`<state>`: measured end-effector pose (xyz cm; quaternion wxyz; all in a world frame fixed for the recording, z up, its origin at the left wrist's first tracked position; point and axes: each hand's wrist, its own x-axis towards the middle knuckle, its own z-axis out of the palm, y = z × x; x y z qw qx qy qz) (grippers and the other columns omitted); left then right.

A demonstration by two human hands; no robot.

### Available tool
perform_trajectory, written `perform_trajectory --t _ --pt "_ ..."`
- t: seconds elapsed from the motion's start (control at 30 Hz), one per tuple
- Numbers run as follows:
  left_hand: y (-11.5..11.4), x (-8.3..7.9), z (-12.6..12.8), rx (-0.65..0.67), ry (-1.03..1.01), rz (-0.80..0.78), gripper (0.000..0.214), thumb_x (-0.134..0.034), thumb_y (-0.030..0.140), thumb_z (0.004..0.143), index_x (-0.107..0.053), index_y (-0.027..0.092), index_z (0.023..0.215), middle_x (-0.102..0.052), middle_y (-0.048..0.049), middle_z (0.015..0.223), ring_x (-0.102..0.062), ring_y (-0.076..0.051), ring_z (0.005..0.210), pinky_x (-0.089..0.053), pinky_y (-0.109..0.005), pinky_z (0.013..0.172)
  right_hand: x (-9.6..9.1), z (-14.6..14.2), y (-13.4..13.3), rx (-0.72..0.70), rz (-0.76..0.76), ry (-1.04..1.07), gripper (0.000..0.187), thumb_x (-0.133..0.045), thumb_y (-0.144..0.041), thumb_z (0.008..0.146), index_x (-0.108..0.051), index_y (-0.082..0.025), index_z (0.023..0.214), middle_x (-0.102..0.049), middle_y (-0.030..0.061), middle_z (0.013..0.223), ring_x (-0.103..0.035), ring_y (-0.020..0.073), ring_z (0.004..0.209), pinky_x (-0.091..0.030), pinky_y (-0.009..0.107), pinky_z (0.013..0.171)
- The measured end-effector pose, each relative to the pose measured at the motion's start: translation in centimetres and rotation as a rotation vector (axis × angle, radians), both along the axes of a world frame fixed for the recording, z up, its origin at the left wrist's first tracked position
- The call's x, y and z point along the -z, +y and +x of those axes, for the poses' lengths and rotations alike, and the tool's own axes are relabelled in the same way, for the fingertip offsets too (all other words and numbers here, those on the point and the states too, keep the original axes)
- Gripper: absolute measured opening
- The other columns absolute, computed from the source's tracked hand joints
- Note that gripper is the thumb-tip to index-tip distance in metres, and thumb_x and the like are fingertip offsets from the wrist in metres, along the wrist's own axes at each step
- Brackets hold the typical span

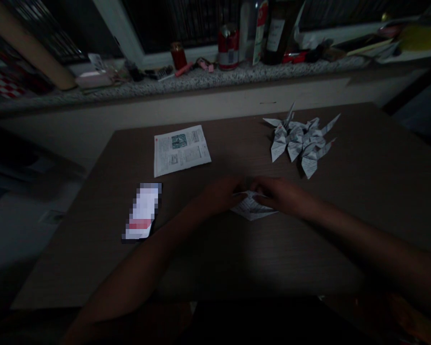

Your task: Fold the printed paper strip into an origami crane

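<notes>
The left hand point(232, 191) and right hand point(282, 194) are close together, both pinching the upper part of a folded paper point(252, 211) at the middle of the tabletop point(215, 258). Its print is too small to read.

Left of the hands lies a lit phone point(142, 211), its screen pixelated, beside the left forearm. Beyond it a flat sheet point(182, 151) bears text and small pictures, none legible. Beyond the right hand, printed-paper cranes point(301, 141) stand bunched together, touching or overlapping. Nothing lies between the hands and the folded paper.

The tabletop is dark, with a fine grain, and meets a pale wall point(230, 105). Above runs a speckled sill point(201, 79) crowded with a red can point(228, 50), a red jar point(178, 55), a red-labelled bottle point(260, 31) and a dark bottle point(276, 38) with a pale label; no brand can be read. Dark windows rise behind in the dim room.
</notes>
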<state>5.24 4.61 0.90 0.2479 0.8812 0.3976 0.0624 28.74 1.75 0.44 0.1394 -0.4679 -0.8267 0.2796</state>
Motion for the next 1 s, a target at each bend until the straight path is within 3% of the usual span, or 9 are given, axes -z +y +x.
perform_trajectory --t 0.27,0.6,0.7,0.83,0.9,1.0 --pt "-1.4 -0.3 -0.9 -0.065 -0.199 -0.231 0.020 -0.065 0.025 0.095 -0.067 0.021 0.115 -0.074 -0.0032 0.113 -0.070 -0.020 0.101 -0.052 -0.030 0.086 -0.2 0.0 -1.3 0.028 -0.033 0.216 0.028 -0.073 -0.037 0.089 -0.065 -0.023 0.112 -0.073 0.0038 0.097 -0.068 0.0199 0.084 -0.050 0.030 0.073" --pt "-3.1 -0.9 -1.1 -0.177 -0.244 -0.148 0.036 -0.065 0.012 0.088 -0.066 0.022 0.122 -0.072 -0.0042 0.123 -0.068 -0.021 0.114 -0.051 -0.035 0.101 -0.2 -0.1 -1.6 0.132 -0.274 0.408 0.033 -0.069 -0.051 0.089 -0.070 -0.020 0.103 -0.074 0.0041 0.091 -0.067 0.0202 0.081 -0.051 0.032 0.070" --pt "-3.4 -1.2 -1.1 -0.162 -0.267 -0.167 0.039 -0.071 0.020 0.089 -0.064 0.022 0.127 -0.071 -0.0053 0.127 -0.067 -0.022 0.115 -0.051 -0.035 0.101 0.1 -0.1 -1.6 0.141 -0.301 0.443 0.030 -0.070 -0.049 0.088 -0.069 -0.020 0.099 -0.071 0.0026 0.087 -0.065 0.0187 0.077 -0.050 0.030 0.067" --pt "-4.0 -1.9 -1.1 -0.178 -0.249 -0.208 0.059 -0.077 0.054 0.086 -0.060 0.023 0.133 -0.068 -0.0075 0.130 -0.067 -0.025 0.111 -0.053 -0.036 0.096 0.1 0.0 -1.8 0.133 -0.267 0.442 0.028 -0.070 -0.048 0.090 -0.069 -0.021 0.099 -0.071 0.0026 0.087 -0.065 0.0189 0.078 -0.049 0.030 0.069" --pt "-4.1 -2.2 -1.1 -0.153 -0.276 -0.214 0.053 -0.069 0.056 0.092 -0.060 0.023 0.132 -0.069 -0.0076 0.128 -0.067 -0.024 0.110 -0.052 -0.035 0.095 0.0 0.1 -1.9 0.123 -0.235 0.423 0.027 -0.068 -0.047 0.091 -0.069 -0.021 0.099 -0.072 0.0032 0.089 -0.065 0.0195 0.081 -0.050 0.031 0.072" --pt "-4.1 -2.5 -1.1 -0.149 -0.298 -0.227 0.031 -0.054 0.045 0.102 -0.064 0.021 0.119 -0.071 -0.0058 0.116 -0.067 -0.020 0.102 -0.051 -0.032 0.089 -0.3 0.1 -2.2 0.107 -0.197 0.395 0.024 -0.067 -0.044 0.093 -0.070 -0.022 0.099 -0.073 0.0033 0.092 -0.066 0.0204 0.084 -0.051 0.032 0.075"
